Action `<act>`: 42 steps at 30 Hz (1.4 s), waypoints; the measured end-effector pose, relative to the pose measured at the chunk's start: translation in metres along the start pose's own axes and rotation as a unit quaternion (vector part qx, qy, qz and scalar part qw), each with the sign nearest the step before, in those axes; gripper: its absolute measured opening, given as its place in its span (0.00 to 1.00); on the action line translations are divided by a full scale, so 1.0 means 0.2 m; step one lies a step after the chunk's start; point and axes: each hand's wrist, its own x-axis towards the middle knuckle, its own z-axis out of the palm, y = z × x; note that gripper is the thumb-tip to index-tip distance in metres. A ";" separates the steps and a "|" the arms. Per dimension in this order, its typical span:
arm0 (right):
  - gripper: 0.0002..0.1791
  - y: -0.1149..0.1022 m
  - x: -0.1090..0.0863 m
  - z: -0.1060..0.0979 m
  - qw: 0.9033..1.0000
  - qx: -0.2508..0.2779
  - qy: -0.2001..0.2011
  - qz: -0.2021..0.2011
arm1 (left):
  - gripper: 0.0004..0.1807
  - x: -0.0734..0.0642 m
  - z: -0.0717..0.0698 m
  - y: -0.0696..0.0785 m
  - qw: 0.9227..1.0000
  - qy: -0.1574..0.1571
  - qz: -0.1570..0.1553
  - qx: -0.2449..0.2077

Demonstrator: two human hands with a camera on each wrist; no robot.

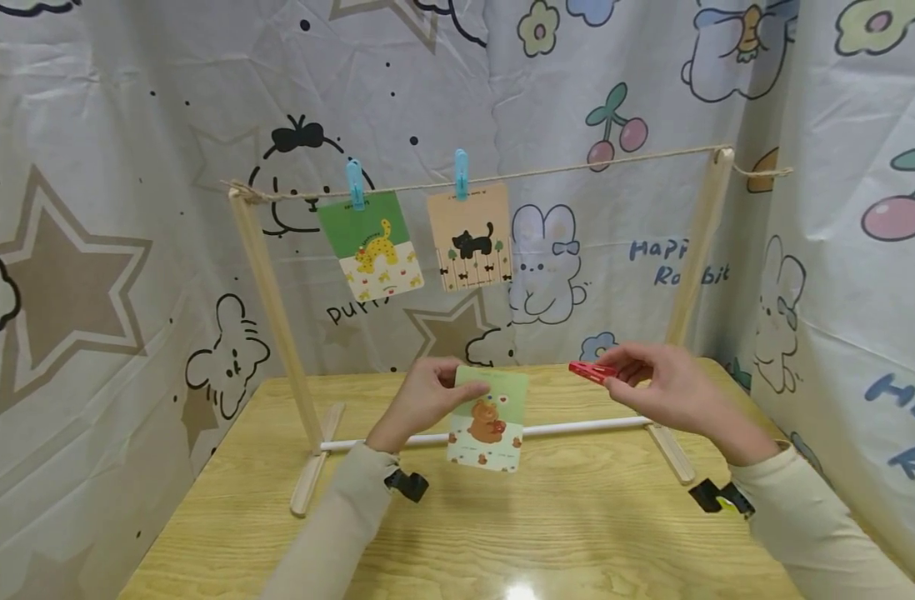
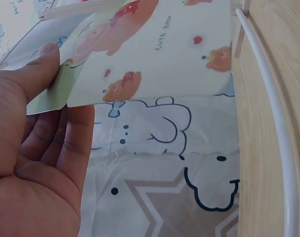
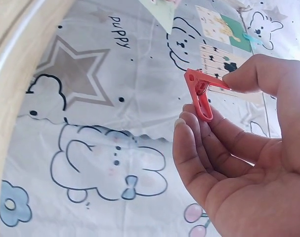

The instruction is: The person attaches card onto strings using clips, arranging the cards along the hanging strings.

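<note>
My left hand (image 1: 433, 398) pinches a green and cream bear card (image 1: 487, 421) by its upper left edge, thumb in front and fingers behind. In the left wrist view the card (image 2: 154, 54) bends slightly near the thumb. A red clothespin (image 1: 591, 372) is held in my right hand (image 1: 663, 387), to the right of the card. The right wrist view shows the clothespin (image 3: 201, 94) between thumb and fingertips. Above, a green leopard card (image 1: 372, 247) and a peach black-cat card (image 1: 471, 237) hang from a twine line (image 1: 577, 171), each under a blue clothespin (image 1: 461, 173).
Wooden posts (image 1: 273, 317) carry the line at both ends, standing on flat wooden feet (image 1: 671, 452). A white rod (image 1: 585, 427) joins the posts low down, behind the bear card. The wooden table (image 1: 577, 533) backs onto a printed curtain (image 1: 427, 100).
</note>
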 end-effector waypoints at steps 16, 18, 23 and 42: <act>0.10 -0.09 0.05 -0.19 0.997 -0.040 0.059 -0.005 | 0.12 0.12 0.11 0.11 0.999 0.005 0.032 -0.005; 0.10 -0.09 0.06 -0.21 0.997 -0.041 0.068 -0.010 | 0.11 0.13 0.12 0.12 0.999 0.005 0.030 -0.008; 0.11 -0.11 0.09 -0.23 0.995 -0.040 0.085 -0.021 | 0.11 0.15 0.15 0.13 1.000 0.011 0.026 -0.014; 0.18 -0.18 0.17 -0.41 0.990 0.013 0.138 -0.008 | 0.23 0.26 0.24 0.30 0.997 0.036 0.065 0.008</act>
